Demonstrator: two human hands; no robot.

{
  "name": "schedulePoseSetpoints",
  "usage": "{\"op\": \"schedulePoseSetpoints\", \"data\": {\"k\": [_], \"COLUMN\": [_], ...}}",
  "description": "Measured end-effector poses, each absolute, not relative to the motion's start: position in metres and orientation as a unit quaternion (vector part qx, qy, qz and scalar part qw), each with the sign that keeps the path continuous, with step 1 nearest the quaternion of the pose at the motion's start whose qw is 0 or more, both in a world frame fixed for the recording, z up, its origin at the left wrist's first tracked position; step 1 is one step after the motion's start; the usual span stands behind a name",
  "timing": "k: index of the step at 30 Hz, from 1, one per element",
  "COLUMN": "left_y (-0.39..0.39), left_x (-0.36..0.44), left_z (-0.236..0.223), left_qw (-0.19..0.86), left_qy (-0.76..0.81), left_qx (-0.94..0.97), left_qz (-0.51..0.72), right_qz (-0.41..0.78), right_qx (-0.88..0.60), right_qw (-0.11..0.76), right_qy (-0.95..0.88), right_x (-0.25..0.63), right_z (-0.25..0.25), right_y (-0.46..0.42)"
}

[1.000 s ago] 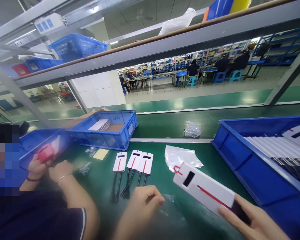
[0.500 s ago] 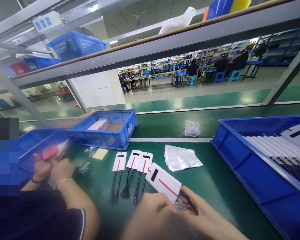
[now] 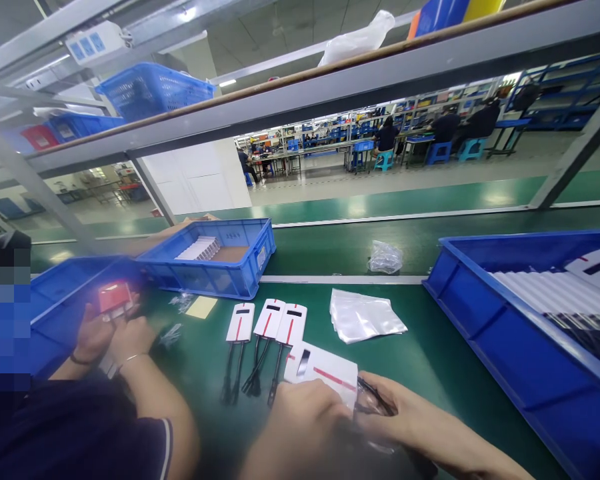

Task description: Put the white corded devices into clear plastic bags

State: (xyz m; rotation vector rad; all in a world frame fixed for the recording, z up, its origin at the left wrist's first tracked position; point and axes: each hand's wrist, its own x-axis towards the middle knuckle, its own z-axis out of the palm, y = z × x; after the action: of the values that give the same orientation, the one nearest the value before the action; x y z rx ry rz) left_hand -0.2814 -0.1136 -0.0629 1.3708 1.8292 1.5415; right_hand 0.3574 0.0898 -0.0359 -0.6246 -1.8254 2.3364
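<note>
My left hand (image 3: 305, 420) is closed on the near edge of a white flat device (image 3: 333, 365) with a dark window and a red stripe. Black cables (image 3: 375, 392) come out of its right end, and the fingers of my right hand (image 3: 397, 410) are closed around them. Some clear plastic film (image 3: 380, 445) shows under and between my hands; how it is held is partly hidden. Just beyond, three similar white devices (image 3: 239, 325) lie on the green table, their cables towards me. A stack of clear plastic bags (image 3: 365, 317) lies flat behind the held device.
On the right stands a blue bin (image 3: 505, 353) with rows of white devices. Another blue bin (image 3: 250, 270) at the back left holds white pieces. A crumpled plastic bag (image 3: 385, 257) and a yellow note (image 3: 201, 307) lie on the table. At left, a co-worker's hands (image 3: 125, 340) hold a red object.
The held device has turned flatter and shifted slightly left and down, still between my hands. The co-worker's red object has moved right and up.
</note>
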Motion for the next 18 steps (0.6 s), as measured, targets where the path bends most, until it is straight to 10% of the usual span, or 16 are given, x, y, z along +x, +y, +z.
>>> {"op": "schedulePoseSetpoints", "data": {"k": [9, 12, 14, 18], "left_y": [-0.109, -0.09, -0.07, -0.035], "left_x": [-0.285, -0.205, -0.124, 0.033], "left_z": [-0.041, 0.004, 0.021, -0.002], "left_qw": [0.121, 0.096, 0.228, 0.262], "left_qy": [0.651, 0.631, 0.607, 0.573], "left_qx": [0.443, 0.586, 0.738, 0.749], "left_qz": [0.605, 0.499, 0.187, 0.203], "right_qz": [0.69, 0.671, 0.663, 0.631], "right_qx": [-0.259, -0.256, -0.237, -0.231], "right_qw": [0.033, 0.001, -0.003, -0.011], "right_qy": [-0.674, -0.696, -0.71, -0.74], "right_x": [0.346, 0.341, 0.34, 0.345], "right_z": [-0.019, -0.021, -0.025, -0.035], "right_y": [0.086, 0.083, 0.082, 0.081]}}
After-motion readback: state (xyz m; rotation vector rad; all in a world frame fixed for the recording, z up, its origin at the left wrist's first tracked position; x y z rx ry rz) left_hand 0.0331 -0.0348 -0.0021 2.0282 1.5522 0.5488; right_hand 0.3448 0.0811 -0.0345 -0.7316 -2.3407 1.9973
